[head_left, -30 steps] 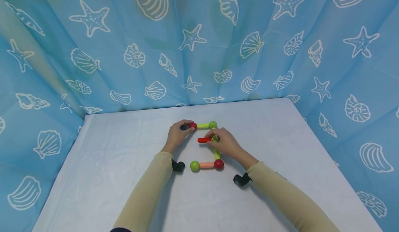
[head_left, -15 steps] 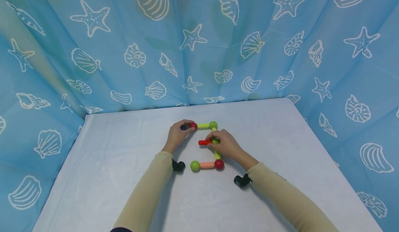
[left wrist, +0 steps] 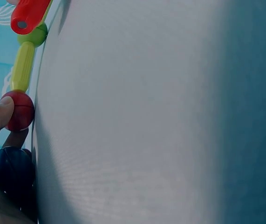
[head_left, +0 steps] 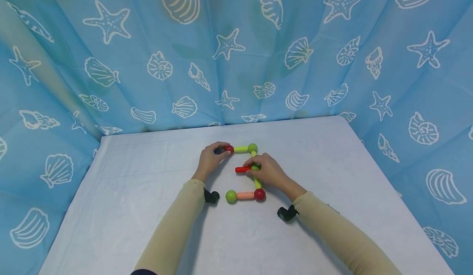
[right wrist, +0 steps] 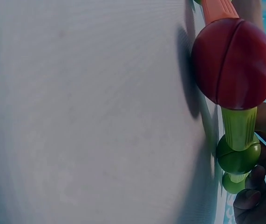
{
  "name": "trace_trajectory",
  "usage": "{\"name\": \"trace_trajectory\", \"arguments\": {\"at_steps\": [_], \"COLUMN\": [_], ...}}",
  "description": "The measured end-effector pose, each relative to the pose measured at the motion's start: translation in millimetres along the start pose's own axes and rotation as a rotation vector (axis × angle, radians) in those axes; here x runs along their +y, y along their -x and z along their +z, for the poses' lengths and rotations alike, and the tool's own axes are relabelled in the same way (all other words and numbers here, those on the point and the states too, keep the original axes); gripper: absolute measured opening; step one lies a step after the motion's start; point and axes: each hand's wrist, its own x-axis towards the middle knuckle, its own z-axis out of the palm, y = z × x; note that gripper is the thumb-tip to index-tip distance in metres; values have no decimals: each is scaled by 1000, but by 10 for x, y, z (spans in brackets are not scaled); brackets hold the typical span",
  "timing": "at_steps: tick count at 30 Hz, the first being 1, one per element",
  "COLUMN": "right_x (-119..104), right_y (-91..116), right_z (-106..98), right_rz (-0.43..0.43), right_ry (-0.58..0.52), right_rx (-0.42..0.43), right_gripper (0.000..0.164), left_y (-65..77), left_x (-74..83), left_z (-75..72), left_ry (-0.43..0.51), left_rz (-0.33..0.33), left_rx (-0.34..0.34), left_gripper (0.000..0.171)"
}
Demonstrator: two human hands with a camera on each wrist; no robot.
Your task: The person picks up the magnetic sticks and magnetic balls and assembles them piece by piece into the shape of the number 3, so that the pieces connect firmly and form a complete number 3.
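A magnetic stick-and-ball figure lies on the white tabletop, two yellow-green rods forming its right side. My left hand (head_left: 209, 160) pinches the red ball (left wrist: 21, 111) at its far left end. A dark blue ball (left wrist: 13, 170) sits within that hand's palm side. With finger and thumb, my right hand (head_left: 271, 170) grips the right end of a red rod (head_left: 242, 169) against the middle green ball (right wrist: 238, 154). The rod's free end points left. A yellow-green rod (head_left: 241, 149) joins the red ball to the far green ball (head_left: 253, 148).
Nearest me, an orange rod (head_left: 245, 195) links a green ball (head_left: 231, 196) to a dark red ball (head_left: 260, 195). Black wrist cameras sit by both forearms. A blue shell-print curtain (head_left: 236, 78) rises behind the white tabletop (head_left: 148, 176).
My right hand has brought the red rod slightly toward me, its right end now against the middle green ball. The left hand stays on the red ball.
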Motion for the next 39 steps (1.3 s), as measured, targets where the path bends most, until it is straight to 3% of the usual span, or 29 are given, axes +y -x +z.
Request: {"name": "trace_trajectory", "arguments": {"at_steps": [22,31,39], "right_x": [27,69,138], "right_y": [6,25,68], "right_z": [-5,-16,-49], "right_rz": [-35,-87,-76], "right_ry": [-11,0,-39], "right_rx": [17,57,80], "right_gripper": [23,21,18], "left_y": [4,-8,-8], "left_x": [0,-13,-9], "left_z": [7,17,16], "left_ry": [-1,7,4], "left_rz": [-8,0,-7], "left_rx": [2,9,10], "left_gripper": [34,33,33]}}
